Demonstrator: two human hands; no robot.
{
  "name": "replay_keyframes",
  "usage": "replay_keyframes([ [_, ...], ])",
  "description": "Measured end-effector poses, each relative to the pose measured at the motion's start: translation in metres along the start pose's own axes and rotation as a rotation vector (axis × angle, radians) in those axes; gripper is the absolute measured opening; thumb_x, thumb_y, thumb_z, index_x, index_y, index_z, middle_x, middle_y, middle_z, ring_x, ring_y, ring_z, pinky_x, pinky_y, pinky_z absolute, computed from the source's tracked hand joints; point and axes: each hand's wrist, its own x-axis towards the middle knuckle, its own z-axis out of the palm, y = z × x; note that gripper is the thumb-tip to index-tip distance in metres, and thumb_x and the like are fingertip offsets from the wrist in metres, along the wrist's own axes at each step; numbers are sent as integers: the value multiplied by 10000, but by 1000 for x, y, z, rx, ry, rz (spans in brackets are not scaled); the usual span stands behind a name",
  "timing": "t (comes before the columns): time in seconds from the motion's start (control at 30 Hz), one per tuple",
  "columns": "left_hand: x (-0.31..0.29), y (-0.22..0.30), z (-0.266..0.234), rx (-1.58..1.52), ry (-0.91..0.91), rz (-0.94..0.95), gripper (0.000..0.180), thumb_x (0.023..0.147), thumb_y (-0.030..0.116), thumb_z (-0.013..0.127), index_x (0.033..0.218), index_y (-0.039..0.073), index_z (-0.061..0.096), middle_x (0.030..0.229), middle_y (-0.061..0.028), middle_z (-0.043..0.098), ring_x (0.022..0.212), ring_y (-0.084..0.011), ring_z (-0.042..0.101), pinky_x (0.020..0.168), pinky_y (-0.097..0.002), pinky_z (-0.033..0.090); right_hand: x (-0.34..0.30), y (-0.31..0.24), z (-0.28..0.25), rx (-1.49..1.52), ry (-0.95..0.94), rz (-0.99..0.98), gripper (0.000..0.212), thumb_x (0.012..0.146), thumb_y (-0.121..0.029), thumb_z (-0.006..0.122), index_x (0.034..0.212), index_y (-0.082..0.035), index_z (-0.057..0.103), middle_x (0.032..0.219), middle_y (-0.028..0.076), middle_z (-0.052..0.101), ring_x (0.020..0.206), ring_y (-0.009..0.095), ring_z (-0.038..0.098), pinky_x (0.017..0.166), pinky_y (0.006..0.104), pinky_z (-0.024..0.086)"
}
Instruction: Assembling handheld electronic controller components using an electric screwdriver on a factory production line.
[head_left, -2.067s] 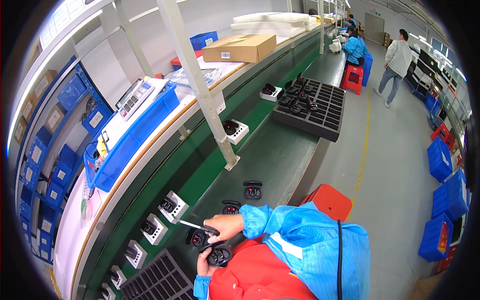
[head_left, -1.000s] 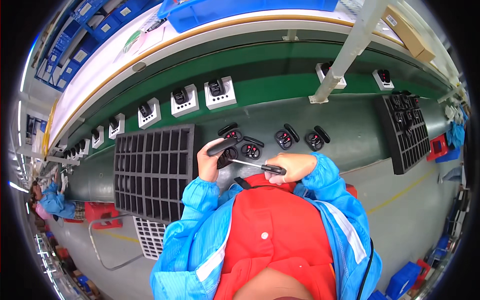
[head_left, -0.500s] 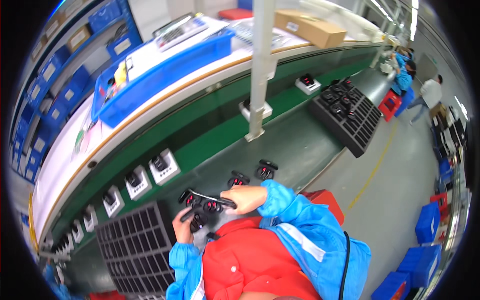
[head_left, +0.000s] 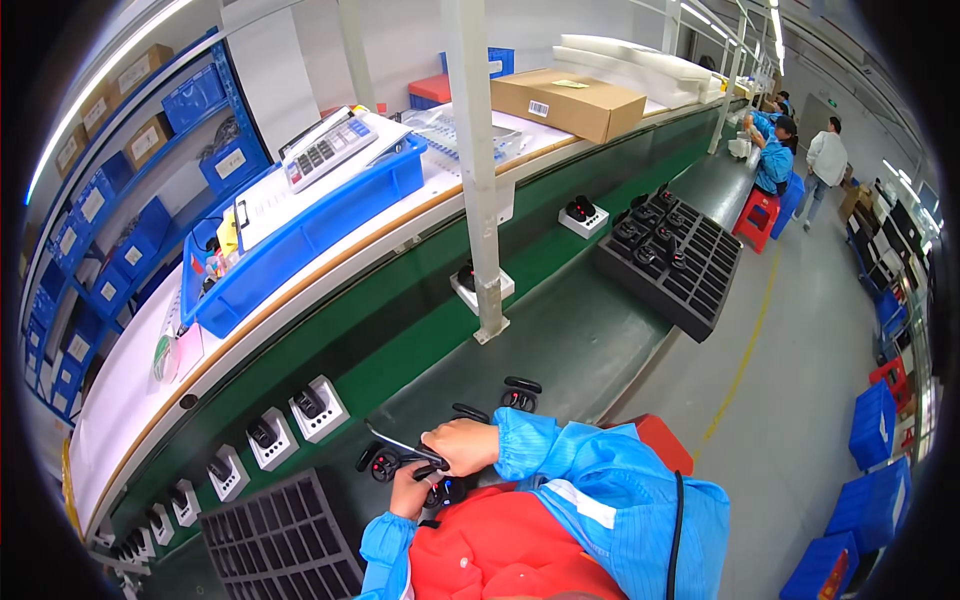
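Note:
In front of my chest my left hand (head_left: 408,492) is closed round a small black case (head_left: 452,490) that shows a blue light. My right hand (head_left: 462,447) is closed on a thin metal tool with a black end (head_left: 398,440), just above the left hand. The fingers of both hands nearly meet, hiding part of the case. To their left lies an open black case with red-marked round parts (head_left: 384,464). Beyond the right hand another such open case (head_left: 519,398) rests on the dark green bench, its lid raised. Between them a further black lid (head_left: 470,412) partly shows.
Black compartment trays stand left (head_left: 285,540) and far right (head_left: 690,260), the far one partly filled with black cases. White holders (head_left: 320,412) with black devices line the bench's back. A white post (head_left: 470,150) rises from the bench. A blue bin (head_left: 310,255) sits on the shelf. Co-workers sit farther along.
My hands have come together, the right moving left and down with the metal tool toward the case in the left. A blue light now shows on that case. The whole view has shifted.

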Motion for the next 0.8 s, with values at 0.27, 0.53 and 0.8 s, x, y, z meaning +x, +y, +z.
replay_keyframes([
  [0.27,-2,29,20,57,-10,-55,177,733,23,656,902,-31,655,852,-55,649,799,-131,582,747,-253,454,1,17,-12,-39,-136,-63,466,678,-359,691,868,41,546,759,230,618,732,403,614,657,446,507],
  [0.53,4,6,14,-391,170,-131,453,895,246,538,1260,9,411,1122,-145,566,894,-234,622,750,-336,525,10,80,-45,-93,109,125,307,677,-197,673,844,7,516,703,211,588,691,406,581,619,472,461],
  [0.8,-28,-34,-5,-457,384,-155,290,905,200,519,1126,13,526,1054,-150,603,922,-243,619,762,-334,513,44,189,-45,-287,236,508,347,680,-174,645,907,56,521,844,280,605,830,442,583,760,479,472],
])
